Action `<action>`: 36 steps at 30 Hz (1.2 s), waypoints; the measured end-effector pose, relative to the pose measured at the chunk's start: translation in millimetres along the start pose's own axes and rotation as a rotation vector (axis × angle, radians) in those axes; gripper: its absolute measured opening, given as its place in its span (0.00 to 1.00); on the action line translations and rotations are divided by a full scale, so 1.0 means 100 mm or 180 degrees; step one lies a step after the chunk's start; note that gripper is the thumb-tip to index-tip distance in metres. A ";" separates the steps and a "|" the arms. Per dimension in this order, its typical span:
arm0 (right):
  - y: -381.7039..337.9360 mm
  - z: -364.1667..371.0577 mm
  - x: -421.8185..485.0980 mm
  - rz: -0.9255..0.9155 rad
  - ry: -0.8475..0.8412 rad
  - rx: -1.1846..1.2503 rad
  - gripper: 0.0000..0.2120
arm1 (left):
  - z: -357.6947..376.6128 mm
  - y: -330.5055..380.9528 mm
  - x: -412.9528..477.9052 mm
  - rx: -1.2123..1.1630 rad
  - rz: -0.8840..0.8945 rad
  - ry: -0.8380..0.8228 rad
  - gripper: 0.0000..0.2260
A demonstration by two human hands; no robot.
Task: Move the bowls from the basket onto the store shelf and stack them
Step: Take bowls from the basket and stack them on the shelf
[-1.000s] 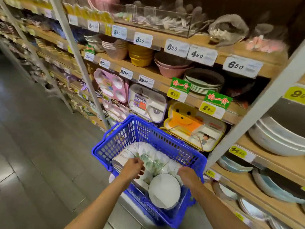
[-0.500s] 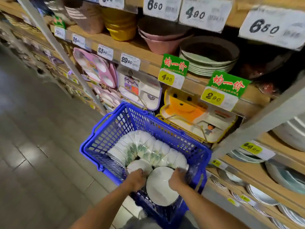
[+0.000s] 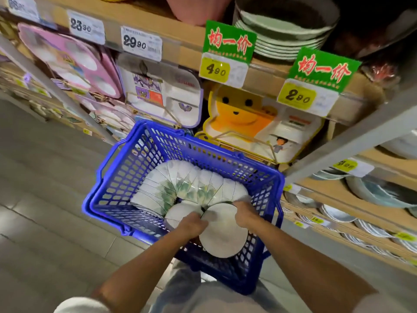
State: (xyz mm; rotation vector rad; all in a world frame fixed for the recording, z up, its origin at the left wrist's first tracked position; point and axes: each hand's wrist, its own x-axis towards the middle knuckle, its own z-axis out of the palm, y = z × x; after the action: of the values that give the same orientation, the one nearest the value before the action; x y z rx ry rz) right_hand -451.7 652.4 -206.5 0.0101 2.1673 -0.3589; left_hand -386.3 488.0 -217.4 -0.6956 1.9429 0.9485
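Both hands are down in the blue basket (image 3: 126, 172), and each grip is closed on the rim of the nearest bowl (image 3: 222, 238). The left hand (image 3: 194, 224) curls over its 9 o'clock edge and the right hand (image 3: 244, 214) pinches it near 1 o'clock. That bowl lies pale underside up at the basket's 6 o'clock end. The other bowls (image 3: 187, 186) lean on edge in a curved row toward 12 o'clock.

The likeliest trouble is the row. With its end bowl lifted out, the leaning ones could slump and chip against each other. A smooth rim held only at two points may also slip. What holds the basket up is hidden, so a sharp pull might tip it.

The wooden shelf (image 3: 187, 39) runs across 12 o'clock with its price tags (image 3: 225, 55), and a bear-faced tray (image 3: 239, 114) stands propped below it, where a rising bowl might knock it. Stacked dishes (image 3: 379, 193) fill the lower shelves at 3 o'clock. Grey floor tiles (image 3: 45, 211) spread toward 9 o'clock.
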 end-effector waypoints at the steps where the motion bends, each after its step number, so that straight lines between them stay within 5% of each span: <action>1: -0.03 -0.08 -0.06 -0.0047 -0.0026 -0.0071 0.22 | -0.06 0.00 -0.02 -0.0103 0.0048 -0.0011 0.16; 13: -0.57 -1.51 -1.06 -0.0902 0.0245 0.0269 0.18 | -1.17 0.75 -0.87 -0.2046 0.1472 -0.0895 0.13; 19: -0.63 -1.90 -1.92 -0.1164 0.0572 0.1456 0.15 | -1.49 1.18 -1.38 -0.2523 0.2035 -0.1311 0.19; 27: -0.35 -1.78 -2.84 -0.1651 0.2260 0.3230 0.09 | -1.48 1.70 -2.35 -0.2503 0.2657 -0.1758 0.17; 36: 0.35 -1.57 -3.60 -0.2420 0.2750 0.4915 0.19 | -0.61 2.34 -3.12 -0.2519 0.2853 -0.1684 0.20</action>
State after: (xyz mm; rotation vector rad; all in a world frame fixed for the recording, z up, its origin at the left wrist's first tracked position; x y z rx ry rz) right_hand -360.9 771.9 158.5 0.2394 1.9494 -2.7371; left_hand -436.0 604.0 156.6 0.1106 1.3193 2.2428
